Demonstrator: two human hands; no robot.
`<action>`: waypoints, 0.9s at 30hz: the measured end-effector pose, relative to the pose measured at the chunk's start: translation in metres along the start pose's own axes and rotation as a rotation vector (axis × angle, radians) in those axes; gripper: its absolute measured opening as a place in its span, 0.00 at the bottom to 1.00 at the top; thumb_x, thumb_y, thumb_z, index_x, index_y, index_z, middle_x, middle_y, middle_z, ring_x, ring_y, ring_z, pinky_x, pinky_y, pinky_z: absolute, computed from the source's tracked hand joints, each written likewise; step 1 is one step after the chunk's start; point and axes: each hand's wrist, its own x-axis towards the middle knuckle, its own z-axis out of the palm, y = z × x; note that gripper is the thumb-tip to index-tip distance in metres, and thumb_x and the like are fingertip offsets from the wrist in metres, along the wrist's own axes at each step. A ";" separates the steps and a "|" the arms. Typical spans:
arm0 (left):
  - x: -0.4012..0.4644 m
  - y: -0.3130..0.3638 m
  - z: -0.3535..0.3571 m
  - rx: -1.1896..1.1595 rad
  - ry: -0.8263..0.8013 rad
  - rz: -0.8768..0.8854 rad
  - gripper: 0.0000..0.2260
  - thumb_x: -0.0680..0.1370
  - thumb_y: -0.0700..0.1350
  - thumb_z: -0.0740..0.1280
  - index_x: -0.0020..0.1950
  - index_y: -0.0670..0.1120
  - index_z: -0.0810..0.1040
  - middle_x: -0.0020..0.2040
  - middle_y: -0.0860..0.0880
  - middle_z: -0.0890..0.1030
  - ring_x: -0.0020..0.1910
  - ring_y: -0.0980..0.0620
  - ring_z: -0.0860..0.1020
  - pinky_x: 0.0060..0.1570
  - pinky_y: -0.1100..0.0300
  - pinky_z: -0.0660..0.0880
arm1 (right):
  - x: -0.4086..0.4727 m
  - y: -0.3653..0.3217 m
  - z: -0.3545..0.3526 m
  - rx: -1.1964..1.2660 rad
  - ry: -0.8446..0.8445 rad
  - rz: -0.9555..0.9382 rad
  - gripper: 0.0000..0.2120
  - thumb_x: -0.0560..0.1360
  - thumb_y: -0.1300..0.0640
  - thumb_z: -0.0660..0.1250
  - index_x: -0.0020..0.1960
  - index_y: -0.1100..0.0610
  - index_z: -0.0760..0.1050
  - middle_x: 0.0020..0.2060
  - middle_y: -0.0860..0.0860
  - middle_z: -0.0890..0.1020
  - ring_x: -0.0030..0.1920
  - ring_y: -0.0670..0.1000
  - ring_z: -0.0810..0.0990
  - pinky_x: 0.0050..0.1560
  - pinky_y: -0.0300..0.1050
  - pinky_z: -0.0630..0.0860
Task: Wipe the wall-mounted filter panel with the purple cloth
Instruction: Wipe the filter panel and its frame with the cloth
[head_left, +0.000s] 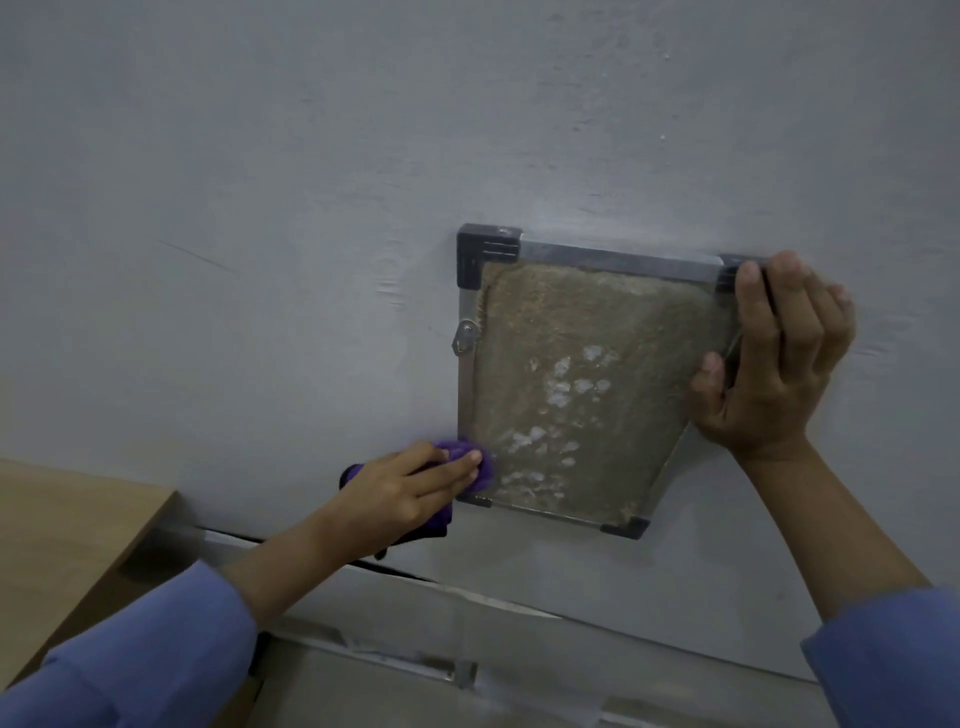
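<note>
The filter panel (582, 374) hangs on a grey wall: a metal frame with black corner pieces around a dusty brown mesh with pale patches. My left hand (405, 486) presses the bunched purple cloth (480, 462) against the panel's lower left corner, fingers stretched over it, and part of the cloth hangs below the palm. My right hand (774, 358) grips the frame's right edge near the upper right corner, fingers curled round it, and hides that side of the frame.
A small metal latch (466, 336) sits on the frame's left edge. A wooden surface (67, 525) juts out at the lower left. Below the panel the wall (311, 208) meets a ledge with a dark gap (395, 569).
</note>
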 end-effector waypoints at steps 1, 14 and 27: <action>0.001 -0.002 -0.003 0.011 0.035 -0.007 0.12 0.76 0.35 0.65 0.57 0.35 0.80 0.60 0.42 0.79 0.46 0.43 0.82 0.47 0.54 0.79 | 0.000 0.000 0.000 -0.001 0.000 0.003 0.27 0.74 0.54 0.54 0.71 0.61 0.63 0.66 0.60 0.66 0.67 0.60 0.66 0.71 0.55 0.58; 0.009 0.025 0.019 0.016 -0.030 -0.046 0.12 0.67 0.37 0.74 0.51 0.40 0.85 0.55 0.47 0.83 0.39 0.48 0.82 0.35 0.59 0.80 | 0.001 0.000 -0.001 -0.006 0.005 0.000 0.27 0.73 0.54 0.55 0.70 0.62 0.64 0.66 0.60 0.66 0.66 0.60 0.66 0.69 0.56 0.60; 0.006 0.034 0.029 -0.010 -0.046 -0.088 0.20 0.61 0.38 0.81 0.51 0.39 0.84 0.53 0.46 0.84 0.39 0.47 0.82 0.31 0.58 0.79 | -0.001 0.000 -0.001 -0.010 0.007 -0.001 0.27 0.73 0.54 0.55 0.71 0.62 0.63 0.66 0.60 0.65 0.67 0.59 0.66 0.70 0.54 0.58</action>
